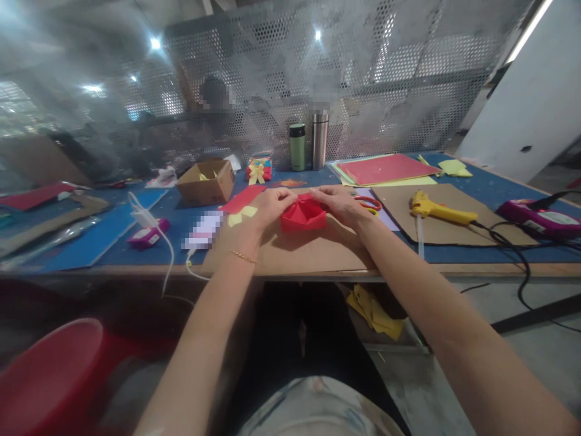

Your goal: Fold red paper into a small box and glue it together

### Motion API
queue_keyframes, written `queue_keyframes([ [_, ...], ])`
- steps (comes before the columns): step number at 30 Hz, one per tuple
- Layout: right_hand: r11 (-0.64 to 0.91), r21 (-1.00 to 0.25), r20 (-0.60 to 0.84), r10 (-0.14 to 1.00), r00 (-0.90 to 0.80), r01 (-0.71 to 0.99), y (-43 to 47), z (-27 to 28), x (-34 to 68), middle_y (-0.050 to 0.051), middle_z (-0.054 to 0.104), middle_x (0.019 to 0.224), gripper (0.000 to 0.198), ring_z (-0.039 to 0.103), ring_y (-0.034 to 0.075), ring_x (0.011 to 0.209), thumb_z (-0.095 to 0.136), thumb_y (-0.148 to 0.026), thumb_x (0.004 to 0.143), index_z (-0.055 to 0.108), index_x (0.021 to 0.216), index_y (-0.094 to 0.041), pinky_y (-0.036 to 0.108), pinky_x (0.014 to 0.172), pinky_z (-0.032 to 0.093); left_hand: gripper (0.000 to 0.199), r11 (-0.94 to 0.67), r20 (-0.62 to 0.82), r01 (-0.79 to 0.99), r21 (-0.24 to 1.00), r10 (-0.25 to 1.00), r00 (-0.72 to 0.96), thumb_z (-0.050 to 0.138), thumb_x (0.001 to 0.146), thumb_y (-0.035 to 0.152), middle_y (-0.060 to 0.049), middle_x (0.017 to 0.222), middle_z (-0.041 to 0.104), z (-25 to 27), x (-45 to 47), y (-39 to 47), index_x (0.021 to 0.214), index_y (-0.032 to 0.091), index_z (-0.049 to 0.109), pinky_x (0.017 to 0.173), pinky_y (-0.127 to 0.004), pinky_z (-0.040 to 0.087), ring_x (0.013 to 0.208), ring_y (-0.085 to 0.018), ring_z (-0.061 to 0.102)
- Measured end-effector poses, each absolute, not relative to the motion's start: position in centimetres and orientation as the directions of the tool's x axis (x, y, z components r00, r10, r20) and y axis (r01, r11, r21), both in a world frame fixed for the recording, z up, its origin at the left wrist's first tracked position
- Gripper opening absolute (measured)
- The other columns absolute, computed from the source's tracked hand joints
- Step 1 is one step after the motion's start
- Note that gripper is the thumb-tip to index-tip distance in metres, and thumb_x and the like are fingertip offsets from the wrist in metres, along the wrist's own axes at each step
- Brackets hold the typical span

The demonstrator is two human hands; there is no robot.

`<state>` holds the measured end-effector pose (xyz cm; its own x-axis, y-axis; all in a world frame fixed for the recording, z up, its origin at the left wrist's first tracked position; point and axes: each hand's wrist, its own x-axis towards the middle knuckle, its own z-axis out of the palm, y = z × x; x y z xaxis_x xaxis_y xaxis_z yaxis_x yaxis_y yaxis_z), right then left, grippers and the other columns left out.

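A folded red paper box (303, 218) sits just above a brown cardboard sheet (313, 254) in front of me. My left hand (273, 206) pinches its far left edge between thumb and fingers. On the far right edge, my right hand (338, 203) grips the same box. Its near wall stands up, and creased flaps show inside. Scissors (370, 204) with red and yellow handles lie just past my right hand, partly hidden by it. Beside my left hand are a red paper sheet (242, 198) and pale yellow paper pieces (242, 215).
A yellow glue gun (442, 211) rests on cardboard at right, its black cable trailing past the table edge. Behind stand a small cardboard box (206, 181), a decorated gift box (259, 169), a green tumbler (297, 147) and a steel flask (319, 142). A red stool (54, 375) is at lower left.
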<state>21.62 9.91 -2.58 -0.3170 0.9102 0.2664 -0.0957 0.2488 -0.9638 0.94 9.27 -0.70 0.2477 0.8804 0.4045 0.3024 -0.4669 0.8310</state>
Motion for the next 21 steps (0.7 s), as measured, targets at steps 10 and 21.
queue_keyframes([
  [10, 0.270, -0.963, 0.259, 0.925, -0.277, 0.002, 10.3, -3.1, 21.5, 0.000, 0.067, 0.064, 0.040, 0.058, 0.013, 0.059, 0.094, -0.048, 0.057, 0.069, 0.069, -0.020, 0.026, 0.055, 0.045, 0.013, -0.331, 0.243, 0.262, 0.907, 0.917, 0.316, 0.078, 0.076, 0.025, -0.002, 0.080, 0.071, -0.7, 1.2, 8.3, 0.082, 0.015, 0.074, 0.063, -0.024, 0.044, 0.070, -0.012, 0.061],
  [21, 0.286, -0.957, 0.288, 0.928, -0.235, -0.043, 10.3, -2.8, 21.3, 0.001, 0.070, 0.070, 0.032, 0.060, 0.013, 0.065, 0.088, -0.043, 0.061, 0.071, 0.073, -0.019, 0.025, 0.059, 0.047, 0.019, -0.175, 0.152, 0.062, 0.983, 0.949, 0.275, 0.087, 0.073, 0.022, -0.001, 0.070, 0.068, -0.6, 1.5, 7.5, 0.071, 0.017, 0.068, 0.062, -0.025, 0.048, 0.067, -0.014, 0.064],
])
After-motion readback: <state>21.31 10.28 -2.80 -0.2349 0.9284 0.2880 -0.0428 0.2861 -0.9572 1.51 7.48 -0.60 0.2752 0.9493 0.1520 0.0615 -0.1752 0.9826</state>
